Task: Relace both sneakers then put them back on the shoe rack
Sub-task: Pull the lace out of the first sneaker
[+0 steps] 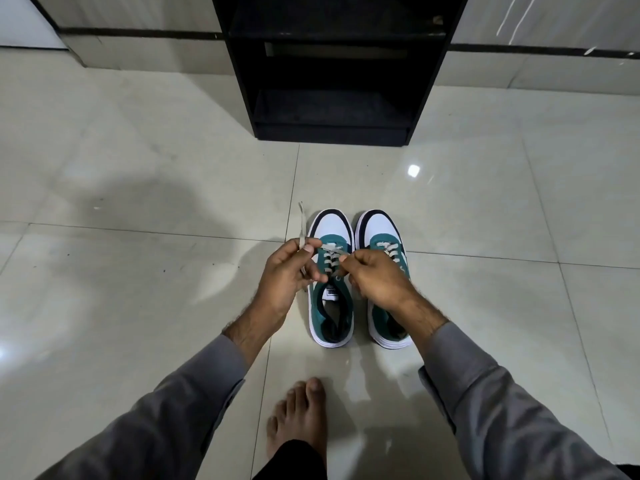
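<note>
Two sneakers side by side on the floor, toes toward the shoe rack [332, 98], handy for return. Left hand [287, 271] pinches one lace [302, 223] end, right hand [377, 275] the other, over the left sneaker [330, 306]; right sneaker [381, 237] looks laced.

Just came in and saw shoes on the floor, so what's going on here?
A person is lacing the left sneaker of a teal-and-white pair standing side by side on the tiled floor. The left hand and right hand each pinch an end of its lace. The black shoe rack stands beyond them.
</note>
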